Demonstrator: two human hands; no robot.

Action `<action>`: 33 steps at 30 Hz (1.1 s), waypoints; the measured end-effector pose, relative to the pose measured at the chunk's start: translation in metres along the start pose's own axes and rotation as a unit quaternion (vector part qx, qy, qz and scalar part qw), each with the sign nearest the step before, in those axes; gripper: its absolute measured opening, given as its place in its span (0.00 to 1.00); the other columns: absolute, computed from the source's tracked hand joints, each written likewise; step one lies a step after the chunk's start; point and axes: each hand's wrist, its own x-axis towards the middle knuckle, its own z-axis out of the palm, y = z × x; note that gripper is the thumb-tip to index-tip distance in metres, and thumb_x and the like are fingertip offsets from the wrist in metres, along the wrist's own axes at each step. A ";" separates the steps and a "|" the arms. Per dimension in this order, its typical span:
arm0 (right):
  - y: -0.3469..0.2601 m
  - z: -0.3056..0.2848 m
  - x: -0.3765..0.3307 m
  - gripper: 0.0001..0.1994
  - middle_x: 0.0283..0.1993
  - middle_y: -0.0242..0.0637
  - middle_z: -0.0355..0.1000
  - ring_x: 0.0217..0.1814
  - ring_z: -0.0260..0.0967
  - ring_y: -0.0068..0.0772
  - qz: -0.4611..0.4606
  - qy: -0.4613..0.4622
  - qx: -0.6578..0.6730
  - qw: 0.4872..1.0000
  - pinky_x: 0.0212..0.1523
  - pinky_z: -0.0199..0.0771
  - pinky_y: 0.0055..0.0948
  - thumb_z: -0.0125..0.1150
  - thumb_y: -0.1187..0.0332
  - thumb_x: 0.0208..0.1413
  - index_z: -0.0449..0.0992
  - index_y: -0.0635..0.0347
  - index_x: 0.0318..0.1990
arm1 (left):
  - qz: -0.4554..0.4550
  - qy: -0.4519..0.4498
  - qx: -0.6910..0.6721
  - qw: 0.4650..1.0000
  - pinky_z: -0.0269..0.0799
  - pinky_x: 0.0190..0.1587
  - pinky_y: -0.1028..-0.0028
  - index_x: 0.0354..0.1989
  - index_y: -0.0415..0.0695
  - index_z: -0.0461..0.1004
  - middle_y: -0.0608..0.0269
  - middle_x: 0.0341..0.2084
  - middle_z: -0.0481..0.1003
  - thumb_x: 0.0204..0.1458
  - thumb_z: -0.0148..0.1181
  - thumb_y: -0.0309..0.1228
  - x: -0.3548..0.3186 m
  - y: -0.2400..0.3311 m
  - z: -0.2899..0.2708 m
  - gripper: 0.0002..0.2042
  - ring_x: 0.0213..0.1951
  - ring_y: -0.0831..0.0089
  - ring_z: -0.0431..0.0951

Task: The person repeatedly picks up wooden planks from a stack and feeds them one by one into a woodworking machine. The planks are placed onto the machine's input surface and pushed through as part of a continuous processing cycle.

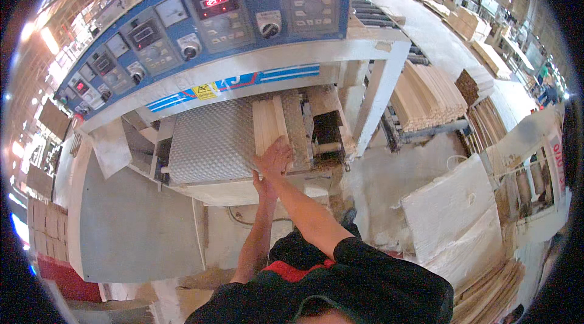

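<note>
Narrow pale wooden strips [266, 118] lie side by side on the textured metal feed bed [210, 141] of a blue and white machine, running away from me beneath its front. My right hand [277, 157] rests across their near ends, fingers stretched out and slightly apart. Just below it, close to the bed's front edge, is my left hand [264, 185]. Its thumb points up near the strip ends, while its other fingers are mostly hidden behind my right wrist. My forearms nearly cross at the wrists.
Above the bed spans a blue control panel [231, 11] with knobs and red displays. A white frame leg [378, 99] stands right of the bed. Beyond it, a pile of wooden strips [426, 96] lies on rollers. A large pale board [453, 202] leans at the right.
</note>
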 end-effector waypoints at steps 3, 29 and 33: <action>-0.023 -0.004 -0.014 0.58 0.61 0.74 0.45 0.65 0.41 0.72 -0.020 -0.047 0.040 0.998 0.60 0.42 0.65 0.69 0.43 0.32 0.41 0.67 0.66 | 0.041 -0.064 0.025 0.997 0.51 0.62 0.56 0.64 0.43 0.52 0.53 0.61 0.57 0.56 0.25 0.59 -0.002 0.019 0.003 0.36 0.61 0.56 0.57; -0.010 0.025 0.064 0.32 0.45 0.57 0.66 0.54 0.59 0.62 -0.145 -0.026 0.011 0.989 0.55 0.53 0.62 0.60 0.46 0.42 0.69 0.68 0.45 | 0.085 0.219 0.067 0.970 0.61 0.56 0.54 0.61 0.41 0.54 0.50 0.54 0.63 0.57 0.32 0.52 0.086 0.052 -0.016 0.31 0.57 0.57 0.63; -0.015 0.044 0.078 0.26 0.38 0.53 0.70 0.47 0.66 0.58 -0.181 0.001 0.041 0.983 0.48 0.64 0.55 0.58 0.48 0.43 0.71 0.66 0.38 | 0.101 0.253 0.046 0.961 0.61 0.56 0.54 0.61 0.41 0.54 0.49 0.54 0.63 0.57 0.33 0.51 0.102 0.071 -0.018 0.30 0.56 0.57 0.63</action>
